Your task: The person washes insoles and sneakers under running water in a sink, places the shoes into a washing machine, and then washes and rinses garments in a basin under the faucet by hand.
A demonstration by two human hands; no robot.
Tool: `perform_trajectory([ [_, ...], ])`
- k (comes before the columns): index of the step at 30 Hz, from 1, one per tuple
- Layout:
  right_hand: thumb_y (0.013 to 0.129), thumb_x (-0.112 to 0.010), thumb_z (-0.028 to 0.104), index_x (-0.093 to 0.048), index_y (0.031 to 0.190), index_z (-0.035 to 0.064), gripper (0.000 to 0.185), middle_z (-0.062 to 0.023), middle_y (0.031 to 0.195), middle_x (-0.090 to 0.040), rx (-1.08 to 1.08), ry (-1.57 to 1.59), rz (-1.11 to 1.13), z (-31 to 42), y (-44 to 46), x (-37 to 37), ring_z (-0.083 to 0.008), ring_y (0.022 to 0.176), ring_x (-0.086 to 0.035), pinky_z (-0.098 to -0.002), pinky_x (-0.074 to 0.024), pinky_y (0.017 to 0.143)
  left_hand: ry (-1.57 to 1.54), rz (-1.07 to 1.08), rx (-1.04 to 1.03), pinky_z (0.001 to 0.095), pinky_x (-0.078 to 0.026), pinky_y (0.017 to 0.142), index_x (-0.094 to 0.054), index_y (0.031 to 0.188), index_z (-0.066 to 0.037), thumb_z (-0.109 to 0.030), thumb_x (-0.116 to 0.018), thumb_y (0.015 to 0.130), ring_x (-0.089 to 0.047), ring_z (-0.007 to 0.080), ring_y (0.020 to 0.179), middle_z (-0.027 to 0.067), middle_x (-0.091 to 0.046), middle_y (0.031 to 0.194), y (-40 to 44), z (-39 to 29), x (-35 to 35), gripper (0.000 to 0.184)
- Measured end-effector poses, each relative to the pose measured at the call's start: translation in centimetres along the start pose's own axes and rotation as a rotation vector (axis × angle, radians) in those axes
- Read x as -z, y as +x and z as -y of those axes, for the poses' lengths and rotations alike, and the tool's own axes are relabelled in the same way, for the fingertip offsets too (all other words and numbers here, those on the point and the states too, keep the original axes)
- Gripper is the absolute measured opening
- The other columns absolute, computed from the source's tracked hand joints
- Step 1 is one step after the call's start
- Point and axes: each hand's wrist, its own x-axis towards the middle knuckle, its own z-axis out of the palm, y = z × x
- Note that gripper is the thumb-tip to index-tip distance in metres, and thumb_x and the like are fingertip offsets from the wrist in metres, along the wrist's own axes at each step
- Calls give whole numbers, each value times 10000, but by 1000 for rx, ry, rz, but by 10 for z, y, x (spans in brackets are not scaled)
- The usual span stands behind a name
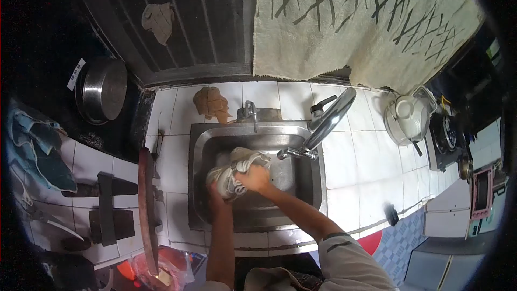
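Observation:
Over the steel sink [198,194], both hands are closed around a crumpled beige-and-white striped cloth [249,157]. My left hand [217,193] grips its lower left side, with the fingers partly hidden by the folds. My right hand [255,178] is wrapped round its middle from the right, and a loose part bulges out above the knuckles. A tall chrome faucet [329,121] leans over the basin's right side, its spray end just right of the cloth. The small tap [251,114] stands behind the basin.
A brown rag [211,103] lies behind the sink on the white tiles. An upright brown board [146,205] and a knife [62,227] are at the left. Pale pots [409,113] stand at the right, and a dark object [391,214] sits near the counter edge.

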Motion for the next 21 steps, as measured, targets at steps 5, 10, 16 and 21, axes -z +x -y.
perform_trajectory([
  [5,703,-520,526,-606,792,-7,547,-178,714,-604,-150,266,43,-56,2,-4,-287,710,-597,-351,-452,707,185,-425,-170,376,-445,780,-441,1101,-16,-211,-640,673,-505,247,942,129,-483,1067,12,8,5,511],
  [10,696,-639,321,-461,1103,7,543,-201,919,-558,-187,499,-291,-127,28,-74,-281,857,-554,-351,-438,728,428,-447,-425,331,-419,788,-474,1012,24,-147,-701,622,-488,226,919,123,-488,1019,-14,-13,-16,482],
  [16,743,-583,270,-497,1066,22,416,-222,901,-569,-25,375,-246,-103,71,-83,-378,856,-546,-420,-429,743,647,-269,-485,336,-413,798,-411,1074,21,-164,-707,625,-483,236,934,126,-463,1039,-44,-12,-29,569],
  [21,737,-574,297,-544,952,13,358,-239,880,-569,-47,265,-350,-101,60,-82,-383,881,-541,-456,-425,723,492,-211,-460,353,-466,731,-364,1121,5,-199,-702,637,-516,254,911,136,-462,1044,-37,-19,-25,625],
])
